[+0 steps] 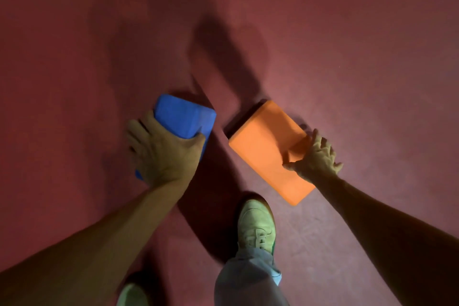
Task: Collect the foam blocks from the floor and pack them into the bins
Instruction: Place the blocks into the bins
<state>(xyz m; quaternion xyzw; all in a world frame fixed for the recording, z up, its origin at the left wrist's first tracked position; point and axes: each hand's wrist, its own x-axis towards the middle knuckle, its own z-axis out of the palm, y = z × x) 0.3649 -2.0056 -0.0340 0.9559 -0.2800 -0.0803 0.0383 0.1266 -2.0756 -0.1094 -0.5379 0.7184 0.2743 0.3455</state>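
A blue foam block (185,117) is held at centre left over the dark red floor (347,32). My left hand (164,154) grips its near end, thumb on the right side and fingers round the left. An orange foam block (265,146) lies at centre right. My right hand (316,156) grips its right long edge, thumb on the top face and fingers curled over the side. No bin is in view.
My right foot in a pale shoe (255,223) stands just below the orange block, with a grey trouser leg (246,281) under it. The toe of my other shoe (131,295) shows at the bottom edge. Bare floor surrounds the blocks.
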